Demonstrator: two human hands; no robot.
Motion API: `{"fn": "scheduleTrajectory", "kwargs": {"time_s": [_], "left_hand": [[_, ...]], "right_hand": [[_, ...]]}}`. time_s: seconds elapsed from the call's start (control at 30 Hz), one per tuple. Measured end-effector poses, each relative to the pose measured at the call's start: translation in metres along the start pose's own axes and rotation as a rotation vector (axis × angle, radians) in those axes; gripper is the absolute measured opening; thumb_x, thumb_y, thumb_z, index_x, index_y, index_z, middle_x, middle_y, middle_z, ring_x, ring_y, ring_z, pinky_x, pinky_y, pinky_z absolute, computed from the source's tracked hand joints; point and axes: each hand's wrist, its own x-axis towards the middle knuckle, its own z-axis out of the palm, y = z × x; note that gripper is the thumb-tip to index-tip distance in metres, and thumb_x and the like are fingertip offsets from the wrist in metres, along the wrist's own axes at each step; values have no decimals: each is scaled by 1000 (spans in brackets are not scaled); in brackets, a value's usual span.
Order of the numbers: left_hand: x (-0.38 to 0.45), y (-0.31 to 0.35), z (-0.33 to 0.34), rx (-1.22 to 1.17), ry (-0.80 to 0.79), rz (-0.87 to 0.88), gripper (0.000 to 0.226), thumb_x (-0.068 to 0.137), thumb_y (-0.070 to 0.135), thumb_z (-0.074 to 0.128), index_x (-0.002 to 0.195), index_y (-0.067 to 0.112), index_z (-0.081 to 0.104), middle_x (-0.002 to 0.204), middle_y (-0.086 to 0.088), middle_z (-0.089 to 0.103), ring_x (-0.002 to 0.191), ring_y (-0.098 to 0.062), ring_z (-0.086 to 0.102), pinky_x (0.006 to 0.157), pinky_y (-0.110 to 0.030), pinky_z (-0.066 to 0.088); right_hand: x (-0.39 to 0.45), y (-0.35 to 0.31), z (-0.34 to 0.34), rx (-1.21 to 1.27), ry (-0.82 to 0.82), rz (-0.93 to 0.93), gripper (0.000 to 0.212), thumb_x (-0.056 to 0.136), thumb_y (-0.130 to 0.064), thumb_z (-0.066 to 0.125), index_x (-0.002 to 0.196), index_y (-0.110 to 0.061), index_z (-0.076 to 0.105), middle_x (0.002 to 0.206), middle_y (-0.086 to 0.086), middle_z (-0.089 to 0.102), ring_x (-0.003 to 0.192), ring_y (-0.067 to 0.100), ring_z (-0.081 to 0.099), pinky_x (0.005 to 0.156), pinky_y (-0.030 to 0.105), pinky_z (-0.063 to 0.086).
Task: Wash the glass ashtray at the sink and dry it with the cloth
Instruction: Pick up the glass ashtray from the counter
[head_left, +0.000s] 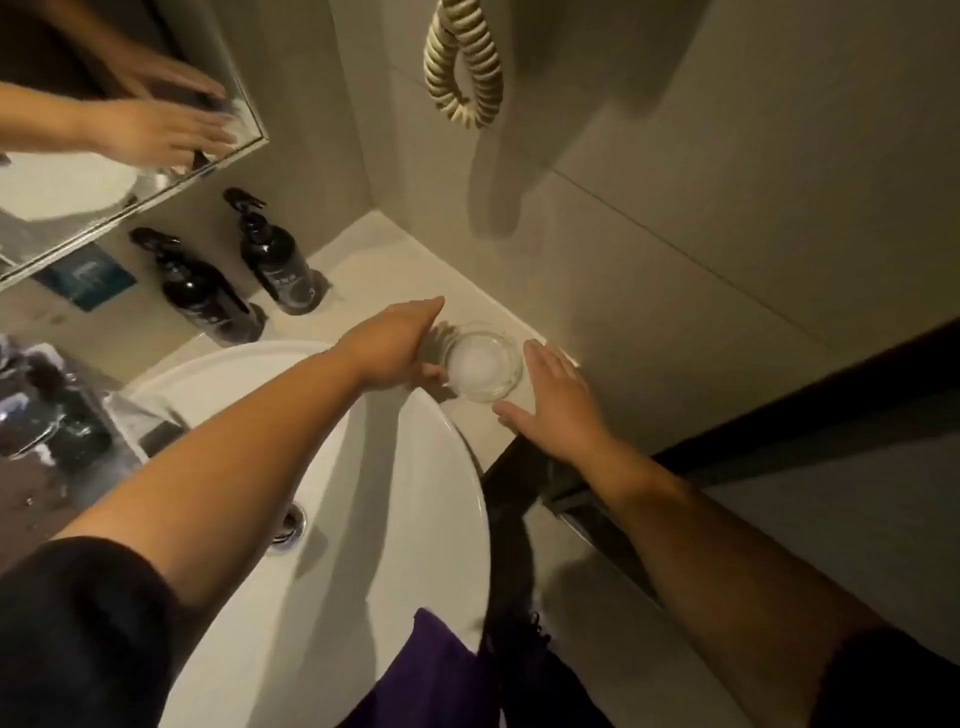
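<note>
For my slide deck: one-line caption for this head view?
Left hand grips glass ashtray on counter beside white basin; right hand open alongside.

pale worktop (363, 270) in a wall corner, bearing a white basin (415, 493), two dark pump bottles (275, 260) near the mirror, and a glass ashtray (483, 364) beside the basin.

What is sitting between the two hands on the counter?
In the head view, the round clear glass ashtray sits on the white counter between the left hand and the right hand.
</note>
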Motion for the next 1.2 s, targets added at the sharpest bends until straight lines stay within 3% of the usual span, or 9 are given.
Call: {"fn": "scheduleTrajectory", "kwargs": {"time_s": [0.13,0.23,0.37,0.53,0.7,1.0,1.2], "left_hand": [[19,-7,-1,13,-175,-24,103,71,39,81,151,16,21,151,-6,39,131,-27,44,104,-36,38],[31,-5,1,-47,-275,-25,96,67,32,84,146,19,31,137,0,56,117,-22,56,94,-30,42],[41,-4,2,-110,-375,33,64,64,24,83,119,23,51,105,0,70,93,-22,69,87,-45,53],[45,-2,4,34,-290,87,61,64,33,84,115,21,54,108,1,63,95,-23,60,87,-43,50],[39,-3,1,-122,-236,109,68,65,30,86,124,22,51,114,2,64,100,-21,60,89,-39,48],[1,6,-36,-272,-112,86,83,70,20,83,141,18,38,138,0,52,124,-19,51,105,-36,39],[-47,15,-51,-353,-7,-13,87,74,20,81,146,18,32,144,1,48,120,-13,52,100,-25,37]], "right_hand": [[17,-3,9,44,-13,13,99,83,-58,63,155,-14,12,163,6,17,150,22,10,119,38,13],[27,-2,18,72,-23,22,104,79,-57,69,155,-15,11,163,4,17,149,22,15,119,36,17],[36,1,24,85,-35,41,110,75,-59,71,155,-16,9,163,4,17,147,23,20,117,37,19],[42,4,32,124,-7,45,110,72,-55,77,154,-15,15,160,5,24,145,22,24,116,32,19],[45,3,19,211,4,51,109,67,-45,83,152,-17,21,157,3,28,143,19,27,113,27,23],[47,-24,-37,178,7,-100,107,65,-48,83,150,-26,22,152,-2,31,131,16,42,96,23,31],[40,-41,-62,182,-54,-253,107,66,-54,80,151,-28,20,155,-9,25,135,12,36,99,24,31]]}}
